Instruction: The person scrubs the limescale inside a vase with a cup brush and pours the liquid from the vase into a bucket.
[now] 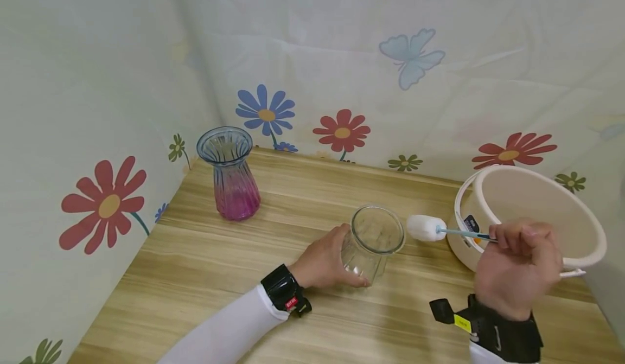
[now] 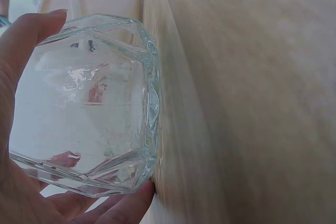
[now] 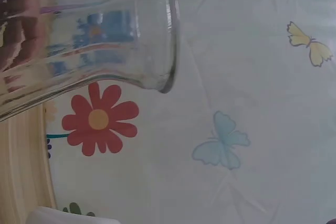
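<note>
My left hand (image 1: 327, 261) grips a clear glass vase (image 1: 373, 234) round its side, thumb on the near side and fingers behind. The left wrist view shows the vase's thick faceted base (image 2: 149, 108) right at the wooden surface. My right hand (image 1: 522, 255) pinches the thin blue handle of a bottle brush (image 1: 426, 228) with a white, sponge-like head. That head points left and sits just right of the vase's rim, outside it. In the right wrist view, the vase's flared rim (image 3: 170, 35) shows at upper left and the right fingers are out of sight.
A ribbed glass vase (image 1: 234, 177), blue fading to pink, stands at the back left of the wooden table (image 1: 205, 277). At right, behind the right hand, is a cream bucket (image 1: 537, 190) with a handle. A flower-printed cloth (image 1: 312, 55) hangs behind the table.
</note>
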Available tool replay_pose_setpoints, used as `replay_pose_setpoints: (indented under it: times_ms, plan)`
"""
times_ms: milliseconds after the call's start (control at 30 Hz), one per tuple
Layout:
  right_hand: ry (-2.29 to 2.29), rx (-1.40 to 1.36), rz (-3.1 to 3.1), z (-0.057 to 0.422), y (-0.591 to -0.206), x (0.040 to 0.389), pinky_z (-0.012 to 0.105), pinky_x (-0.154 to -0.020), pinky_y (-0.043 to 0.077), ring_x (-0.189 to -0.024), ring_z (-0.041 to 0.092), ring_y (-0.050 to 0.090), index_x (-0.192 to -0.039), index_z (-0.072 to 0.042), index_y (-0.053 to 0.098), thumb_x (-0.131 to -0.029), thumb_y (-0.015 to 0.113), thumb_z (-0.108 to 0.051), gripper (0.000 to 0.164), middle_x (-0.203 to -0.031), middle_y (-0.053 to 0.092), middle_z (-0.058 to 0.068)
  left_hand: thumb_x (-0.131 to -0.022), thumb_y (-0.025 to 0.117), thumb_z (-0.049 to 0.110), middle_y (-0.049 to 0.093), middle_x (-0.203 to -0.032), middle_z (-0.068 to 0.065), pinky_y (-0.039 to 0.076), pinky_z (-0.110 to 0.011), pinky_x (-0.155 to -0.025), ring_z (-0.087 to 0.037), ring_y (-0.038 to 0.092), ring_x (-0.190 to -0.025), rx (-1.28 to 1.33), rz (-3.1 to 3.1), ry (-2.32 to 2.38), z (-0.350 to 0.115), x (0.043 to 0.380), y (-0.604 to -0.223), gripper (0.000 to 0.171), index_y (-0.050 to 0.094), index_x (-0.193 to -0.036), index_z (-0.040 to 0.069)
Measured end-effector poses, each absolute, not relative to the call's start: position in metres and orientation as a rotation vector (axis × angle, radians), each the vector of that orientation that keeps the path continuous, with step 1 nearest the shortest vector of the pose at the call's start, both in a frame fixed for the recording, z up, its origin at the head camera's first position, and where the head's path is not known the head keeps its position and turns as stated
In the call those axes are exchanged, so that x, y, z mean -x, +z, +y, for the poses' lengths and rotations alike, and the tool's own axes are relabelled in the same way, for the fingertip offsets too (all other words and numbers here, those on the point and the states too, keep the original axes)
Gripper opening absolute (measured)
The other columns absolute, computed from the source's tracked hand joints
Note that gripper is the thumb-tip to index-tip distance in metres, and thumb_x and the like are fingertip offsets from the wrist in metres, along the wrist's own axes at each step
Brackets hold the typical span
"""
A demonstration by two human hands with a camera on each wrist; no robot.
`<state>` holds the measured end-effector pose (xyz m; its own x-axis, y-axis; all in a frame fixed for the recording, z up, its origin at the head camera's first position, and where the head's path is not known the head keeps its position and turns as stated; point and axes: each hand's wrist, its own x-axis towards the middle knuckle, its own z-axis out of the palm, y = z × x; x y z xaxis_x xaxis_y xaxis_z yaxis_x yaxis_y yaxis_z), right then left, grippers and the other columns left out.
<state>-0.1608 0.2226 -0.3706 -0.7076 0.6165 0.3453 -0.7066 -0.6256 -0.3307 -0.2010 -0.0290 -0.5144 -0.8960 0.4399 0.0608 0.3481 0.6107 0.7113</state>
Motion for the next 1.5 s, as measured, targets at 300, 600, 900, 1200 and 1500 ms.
replay_pose_setpoints:
  times_ms: [300,600,900,1200,1500]
  plan:
    - [2.274,-0.248,-0.603,0.215,-0.392,0.183,0.030,-0.056,0.027,-0.058,0.017,0.019,-0.062,0.007,0.037,-0.090,0.040,0.017,0.031,-0.059,0.025,0.007,-0.061,0.090,0.070,0.057,-0.125,0.007,0.055,-0.037,-0.093,-0.012,0.061,-0.111,-0.677,2.720,1.153,-0.028,0.201,-0.516,0.106,0.043,-0.144,0.023]
    - [2.188,-0.217,-0.686,0.204,-0.410,0.205,0.028,-0.059,0.031,-0.059,0.017,0.021,-0.063,0.005,0.040,-0.090,0.051,0.012,0.030,-0.059,0.027,0.005,-0.061,0.089,0.071,0.057,-0.126,0.006,0.055,-0.037,-0.093,-0.013,0.061,-0.111,-0.677,2.729,1.140,-0.028,0.201,-0.516,0.107,0.042,-0.144,0.022]
    - [2.166,-0.105,-0.712,0.202,-0.428,0.211,0.030,-0.065,0.036,-0.064,0.020,0.033,-0.069,-0.002,0.039,-0.096,0.047,0.005,0.029,-0.064,0.036,0.006,-0.061,0.090,0.070,0.056,-0.124,0.007,0.055,-0.036,-0.092,-0.012,0.061,-0.109,-0.687,2.717,1.147,-0.029,0.200,-0.514,0.106,0.042,-0.144,0.024]
    - [2.085,0.039,-1.132,0.207,-0.433,0.195,0.028,-0.085,0.050,-0.081,0.024,0.058,-0.083,0.001,0.055,-0.106,0.051,-0.006,0.025,-0.079,0.059,0.010,-0.061,0.090,0.069,0.057,-0.125,0.006,0.055,-0.037,-0.093,-0.013,0.061,-0.110,-0.676,2.718,1.150,-0.030,0.200,-0.514,0.107,0.042,-0.145,0.023]
    - [1.849,0.300,-1.841,0.240,-0.436,0.161,0.016,-0.083,0.053,-0.104,0.013,0.062,-0.101,0.004,0.066,-0.111,0.047,-0.024,0.036,-0.107,0.070,0.000,-0.063,0.090,0.069,0.057,-0.127,0.005,0.055,-0.037,-0.093,-0.014,0.061,-0.111,-0.681,2.721,1.142,-0.030,0.200,-0.514,0.108,0.041,-0.147,0.022]
